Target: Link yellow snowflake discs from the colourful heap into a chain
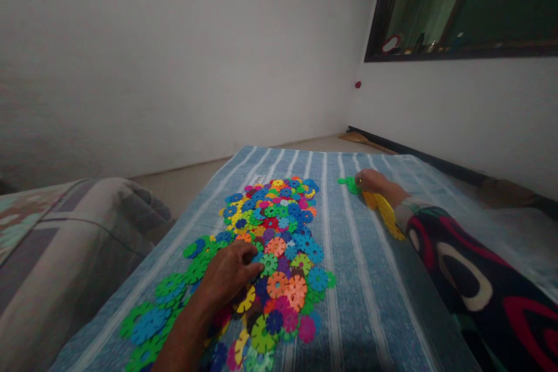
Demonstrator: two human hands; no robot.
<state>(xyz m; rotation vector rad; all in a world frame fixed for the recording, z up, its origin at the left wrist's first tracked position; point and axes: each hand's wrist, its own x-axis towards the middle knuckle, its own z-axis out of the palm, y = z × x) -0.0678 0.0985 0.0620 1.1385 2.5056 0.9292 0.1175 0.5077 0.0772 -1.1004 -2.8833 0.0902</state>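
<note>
A loose heap of colourful notched plastic discs lies on the striped cloth. Over its left side my left hand rests low, thumb and forefinger a little apart, with no disc visible between them. To the right of the heap, my right hand is closed at a small group of green discs, its fingertips partly hidden. Just below that hand a row of overlapping yellow discs slants down beside the wrist; whether it joins the green discs I cannot tell.
The blue-and-white striped cloth spreads under everything. More green and blue discs trail to the lower left. A small white label lies at the heap's far end. A fabric-covered shape stands at the left, with walls beyond.
</note>
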